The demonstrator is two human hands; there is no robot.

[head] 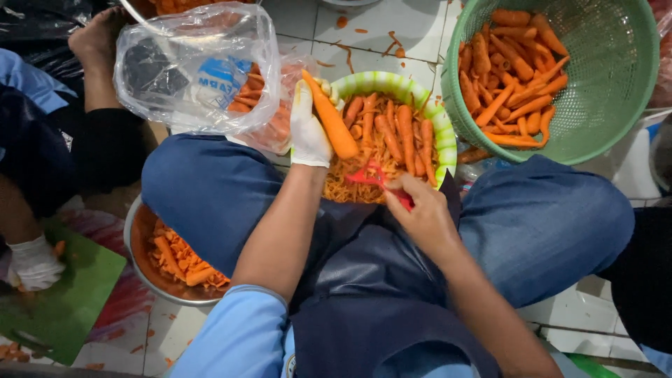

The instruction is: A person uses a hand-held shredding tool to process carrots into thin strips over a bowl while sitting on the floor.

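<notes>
My left hand point(309, 131), in a white glove, holds a carrot point(330, 117) tilted over a green-and-white striped bowl point(421, 99). That bowl has unpeeled carrots and a heap of orange peelings in it. My right hand point(417, 210), bare, grips a red peeler point(378, 180) just below the carrot's lower end, over the peelings. I sit with both knees in blue jeans spread around the bowl.
A green mesh basket point(616, 84) of peeled carrots stands at the upper right. A clear plastic bag point(192, 66) lies at the upper left. A metal bowl point(140, 262) of cut carrot pieces sits by my left knee. Another person's gloved hand point(33, 264) rests on a green cutting board point(66, 301).
</notes>
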